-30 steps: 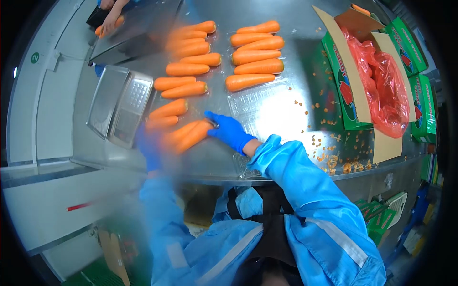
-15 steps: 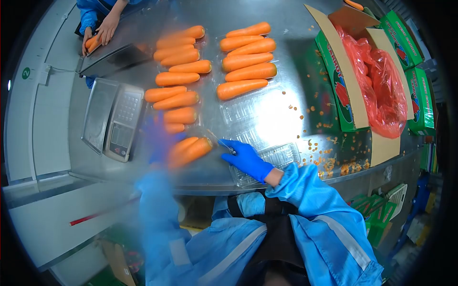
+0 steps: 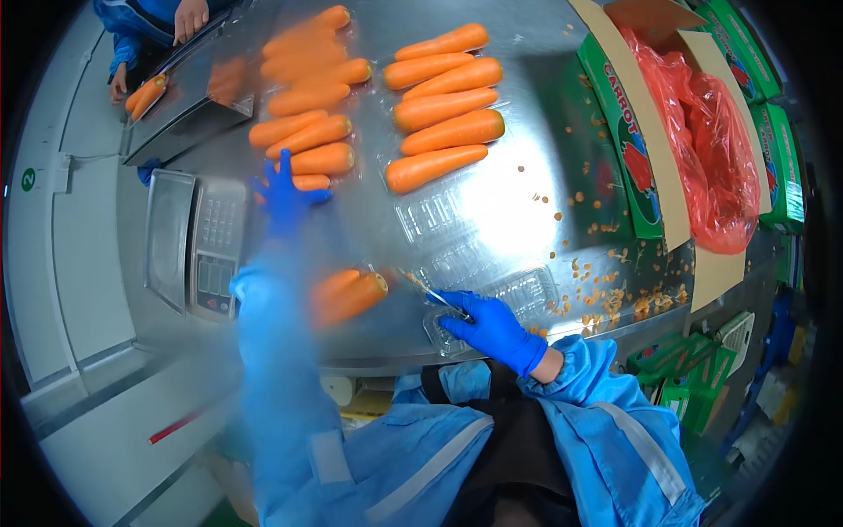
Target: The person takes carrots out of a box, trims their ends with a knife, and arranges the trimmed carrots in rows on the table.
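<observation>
Over the left column of carrots, my left hand (image 3: 288, 195) spreads its blue-gloved fingers wide, grasping nothing that I can see. A blurred patch hides whether they touch the carrots (image 3: 323, 159) at their tips. To the right and nearer me, my right hand (image 3: 493, 329) is closed around a slim bladed tool (image 3: 432, 291). I judge that I point it left and far to keep the edge away from my body and other wrist.

Just left of its tip lies the near pair of carrots (image 3: 358, 297), probably set there for easy reach. Beyond, more carrots lie crosswise in a left column and a right column (image 3: 452, 132), a layout that likely stops them rolling and keeps each one in sight. They are bright orange, smooth and tapered, several with a greenish crown at the right end.

Thin see-through trays (image 3: 435, 211) sit on the steel table (image 3: 531, 97) between the right column and my right hand, seemingly kept handy. Left stands a digital scale (image 3: 215, 233); right, orange trimmings (image 3: 654, 301) lie before a carrot carton (image 3: 619, 132), flaps folded back, presumably to leave its red plastic bag (image 3: 702, 132) reachable. Far left, a co-worker's hand (image 3: 190, 18) shows.
</observation>
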`<state>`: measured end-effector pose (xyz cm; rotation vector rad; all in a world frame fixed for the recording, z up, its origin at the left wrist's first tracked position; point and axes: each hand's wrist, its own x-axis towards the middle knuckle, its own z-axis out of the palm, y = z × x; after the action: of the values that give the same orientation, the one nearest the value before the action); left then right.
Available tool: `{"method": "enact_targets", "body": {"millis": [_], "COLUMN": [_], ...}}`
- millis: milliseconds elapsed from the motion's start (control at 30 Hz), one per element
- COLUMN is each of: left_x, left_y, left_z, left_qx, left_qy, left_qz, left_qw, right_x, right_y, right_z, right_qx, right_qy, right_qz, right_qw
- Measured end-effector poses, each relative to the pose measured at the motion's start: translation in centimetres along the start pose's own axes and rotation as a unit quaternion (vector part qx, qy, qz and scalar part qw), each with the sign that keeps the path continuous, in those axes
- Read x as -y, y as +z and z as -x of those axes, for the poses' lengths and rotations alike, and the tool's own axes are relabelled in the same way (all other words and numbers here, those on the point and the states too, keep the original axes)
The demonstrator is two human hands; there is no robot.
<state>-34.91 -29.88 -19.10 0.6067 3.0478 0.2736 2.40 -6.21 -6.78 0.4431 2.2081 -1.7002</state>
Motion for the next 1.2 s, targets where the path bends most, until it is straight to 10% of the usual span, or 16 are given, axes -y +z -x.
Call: {"method": "enact_targets", "body": {"millis": [300, 400, 500, 633, 733, 967, 1200], "left_x": [-5.9, -5.3, -5.8, -3.0, -2.4, 5.6, 0.1], "left_y": [-3.4, -3.4, -7.7, -10.3, -11.1, -5.8, -7.2], "left_z": [-7.3, -5.1, 3.9, 16.2, 21.3, 25.9, 26.6], "left_qx": [-0.079, -0.162, -0.021, 0.044, -0.009, 0.030, -0.005], "left_qy": [-0.034, 0.155, 0.188, 0.170, 0.234, -0.082, -0.012], "left_qz": [-0.079, 0.067, 0.179, 0.105, -0.214, 0.360, 0.434], "left_qw": [0.993, 0.972, 0.965, 0.979, 0.948, 0.929, 0.901], "right_x": [-1.1, -1.6, -0.4, -1.6, -1.6, -1.6, 0.1], "right_y": [-0.7, -0.4, -0.9, 0.3, 0.7, 4.5, 10.1], "right_z": [-0.7, -0.9, -0.4, 0.4, 1.1, -2.6, -5.4], "right_qx": [-0.059, -0.091, -0.039, -0.029, -0.004, -0.002, 0.068], "right_qy": [-0.010, -0.060, 0.001, -0.025, -0.032, -0.164, -0.094], "right_qz": [0.021, 0.051, 0.049, 0.045, 0.046, 0.043, 0.093], "right_qw": [0.998, 0.993, 0.998, 0.998, 0.998, 0.985, 0.989]}}
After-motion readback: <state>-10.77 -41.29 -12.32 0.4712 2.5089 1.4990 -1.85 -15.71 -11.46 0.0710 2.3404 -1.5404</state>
